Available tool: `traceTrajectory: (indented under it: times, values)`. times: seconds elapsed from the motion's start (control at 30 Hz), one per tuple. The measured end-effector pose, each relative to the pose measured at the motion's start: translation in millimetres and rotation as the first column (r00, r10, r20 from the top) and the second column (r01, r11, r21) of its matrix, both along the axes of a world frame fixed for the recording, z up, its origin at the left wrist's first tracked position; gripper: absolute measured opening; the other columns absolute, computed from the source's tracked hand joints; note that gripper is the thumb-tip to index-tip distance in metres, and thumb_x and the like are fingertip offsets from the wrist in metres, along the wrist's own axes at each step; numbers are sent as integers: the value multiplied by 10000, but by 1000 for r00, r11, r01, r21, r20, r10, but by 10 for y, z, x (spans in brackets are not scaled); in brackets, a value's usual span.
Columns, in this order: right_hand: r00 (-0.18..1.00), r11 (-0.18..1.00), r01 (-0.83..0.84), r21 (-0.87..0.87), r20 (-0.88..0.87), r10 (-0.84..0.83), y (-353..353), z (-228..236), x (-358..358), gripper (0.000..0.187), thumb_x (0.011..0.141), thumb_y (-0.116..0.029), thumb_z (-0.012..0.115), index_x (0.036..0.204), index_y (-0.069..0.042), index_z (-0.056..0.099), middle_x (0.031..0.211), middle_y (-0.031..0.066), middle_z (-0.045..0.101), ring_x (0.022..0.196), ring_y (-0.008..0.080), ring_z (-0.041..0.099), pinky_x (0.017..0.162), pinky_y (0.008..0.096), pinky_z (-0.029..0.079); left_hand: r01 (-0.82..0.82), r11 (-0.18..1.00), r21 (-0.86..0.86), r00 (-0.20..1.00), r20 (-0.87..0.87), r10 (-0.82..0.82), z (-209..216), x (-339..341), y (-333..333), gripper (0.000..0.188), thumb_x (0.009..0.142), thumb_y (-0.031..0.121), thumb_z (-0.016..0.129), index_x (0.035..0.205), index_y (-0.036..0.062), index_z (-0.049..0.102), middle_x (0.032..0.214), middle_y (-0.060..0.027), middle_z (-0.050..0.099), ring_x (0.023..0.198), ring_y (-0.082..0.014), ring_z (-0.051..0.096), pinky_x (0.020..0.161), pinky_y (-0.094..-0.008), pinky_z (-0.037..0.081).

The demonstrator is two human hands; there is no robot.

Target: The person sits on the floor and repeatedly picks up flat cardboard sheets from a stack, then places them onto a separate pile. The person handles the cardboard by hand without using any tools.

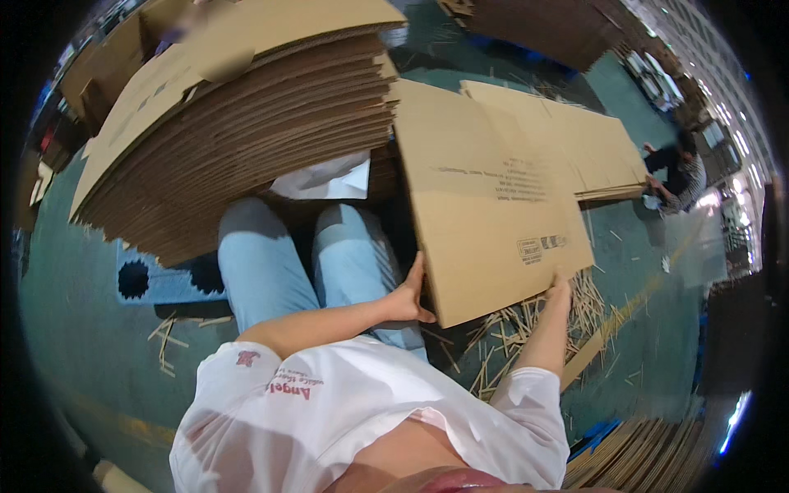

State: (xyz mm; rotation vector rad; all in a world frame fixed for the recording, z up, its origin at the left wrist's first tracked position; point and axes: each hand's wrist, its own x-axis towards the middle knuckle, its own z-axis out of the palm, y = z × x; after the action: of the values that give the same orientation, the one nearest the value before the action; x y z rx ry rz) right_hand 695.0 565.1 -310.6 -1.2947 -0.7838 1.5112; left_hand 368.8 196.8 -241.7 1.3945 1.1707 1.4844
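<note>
A flattened cardboard box [485, 205], brown with dark print, lies at an angle in front of me on the right. My left hand [410, 297] is against its left edge near the close corner, thumb and fingers around that edge. At the near right edge, my right hand [560, 289] grips the cardboard, its fingertips partly hidden. More flat cardboard [575, 140] lies beyond and to the right of this sheet. To the left, a tall stack of flattened boxes [271, 115] rises before my knees. White paper [325, 178] shows below the stack.
Cardboard strips [501, 333] litter the green floor at right. A blue plastic pallet [148, 275] stands at left. Another person [680, 172] crouches at far right. More cardboard stacks stand at the back [551, 29] and lower right [649, 460].
</note>
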Motion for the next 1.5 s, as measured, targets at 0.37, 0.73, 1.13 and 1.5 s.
traceTrajectory:
  times: [0.37, 0.73, 1.13, 1.5]
  values:
    - [995, 936, -40, -351, 68, 67, -1577, -319, -1195, 565, 854, -299, 617, 1332, -86, 404, 1373, 76, 410, 1262, 238, 365, 1071, 506, 99, 196, 886, -420, 675, 714, 189, 496, -629, -141, 933, 757, 333, 603, 1445, 300, -25, 1485, -36, 145, 1336, -281, 228, 983, -531, 330]
    - [928, 922, -176, -345, -369, 39, -2059, -137, -1000, 492, 917, -375, 472, 1261, -26, 429, 1176, 164, 531, 1014, 309, 565, 799, 438, 515, -59, 943, -329, 960, 240, 144, 1059, -69, -198, 947, 584, 73, 650, 1365, 23, 116, 1299, -161, 230, 1224, -294, 302, 1004, -338, 324]
    - [668, 969, -245, -35, -730, 143, -2592, 313, -1414, 563, 925, -480, 349, 1329, -89, 394, 1322, 111, 440, 1163, 307, 451, 954, 455, 398, 290, 956, -37, 954, 84, -287, 1768, -249, -727, 890, 693, 73, 574, 1389, -53, 33, 1416, -191, 147, 1347, -264, 118, 1089, -325, 137]
    - [507, 954, -192, 230, -809, 297, -2423, 1692, -2450, 455, 906, -331, 517, 1276, -77, 450, 1262, 87, 500, 1129, 275, 487, 952, 442, 425, -130, 986, 106, 980, 162, 112, 2451, -1563, -1750, 768, 758, 178, 593, 1381, -38, 201, 1360, -143, 322, 1265, -214, 298, 1057, -352, 228]
